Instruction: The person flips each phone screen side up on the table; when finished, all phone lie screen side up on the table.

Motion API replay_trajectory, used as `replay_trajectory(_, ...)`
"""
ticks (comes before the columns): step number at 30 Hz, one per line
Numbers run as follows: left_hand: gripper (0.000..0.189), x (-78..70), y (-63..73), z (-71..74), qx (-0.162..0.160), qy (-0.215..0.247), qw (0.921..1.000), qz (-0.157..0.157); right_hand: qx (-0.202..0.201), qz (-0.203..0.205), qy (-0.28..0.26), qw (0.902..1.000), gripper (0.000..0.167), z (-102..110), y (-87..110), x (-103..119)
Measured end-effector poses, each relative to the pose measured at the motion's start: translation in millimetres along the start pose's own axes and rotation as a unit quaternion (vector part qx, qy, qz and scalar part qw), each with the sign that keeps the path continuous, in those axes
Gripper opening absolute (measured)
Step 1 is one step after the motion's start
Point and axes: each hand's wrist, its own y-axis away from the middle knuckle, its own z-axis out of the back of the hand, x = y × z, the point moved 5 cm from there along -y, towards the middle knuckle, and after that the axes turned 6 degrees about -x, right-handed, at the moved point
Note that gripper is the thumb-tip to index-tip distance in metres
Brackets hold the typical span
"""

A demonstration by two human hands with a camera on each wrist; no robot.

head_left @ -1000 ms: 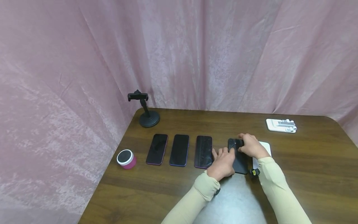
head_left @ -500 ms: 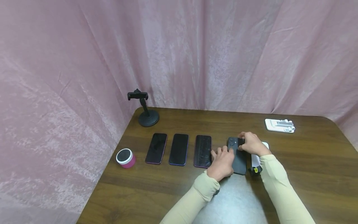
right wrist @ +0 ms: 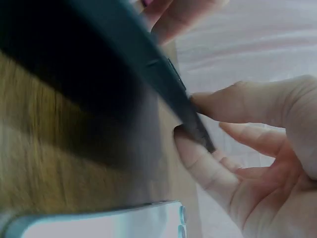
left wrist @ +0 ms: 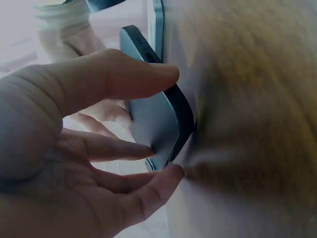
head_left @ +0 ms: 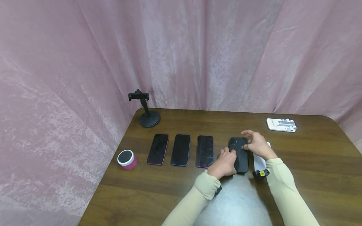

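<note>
A black smartphone (head_left: 240, 157) lies back up between my hands, its camera lenses at the far left corner. My left hand (head_left: 224, 161) holds its near left side; in the left wrist view the thumb (left wrist: 143, 79) presses the near edge and the fingers reach the phone's (left wrist: 153, 121) left side. My right hand (head_left: 256, 145) pinches the far right part. In the right wrist view, thumb and forefinger (right wrist: 203, 158) take the phone's (right wrist: 163, 84) edge between them, and a dark shadow lies under it. A white phone (head_left: 259, 163) sits just right, partly under the right wrist.
To the left lie three phones with dark screens: a right one (head_left: 205, 152), a middle one (head_left: 181, 150) and a left one (head_left: 158, 149). A pink-and-white round jar (head_left: 127, 159), a black phone stand (head_left: 149, 118) and a folded white stand (head_left: 281, 125) stand around them on the wooden table (head_left: 141, 194).
The black phone has straightened and shifted slightly away from me, its back now showing more plainly. My right hand has moved a little right and its fingers have spread. The other phones stay put.
</note>
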Motion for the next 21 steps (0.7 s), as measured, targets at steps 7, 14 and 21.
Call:
replay_trajectory(7, 0.075, 1.9, 0.1, 2.9, 0.023, 0.056, 0.9981, 0.011, -0.01, -0.01, -0.075, 0.9971, 0.057, 1.6, 3.4, -2.1)
replay_trajectory(14, 0.095, 5.9, -0.5, 2.3, 0.024, 0.109, 0.9938, 0.002, -0.005, -0.01, -0.13, 0.9915, 0.052, 0.1, 2.7, 3.5)
replay_trajectory(21, 0.094, 13.2, -0.7, 6.9, 0.031, 0.217, 0.9756, 0.001, 0.029, -0.018, -0.271, 0.9619, 0.056, -7.1, 5.6, 12.7)
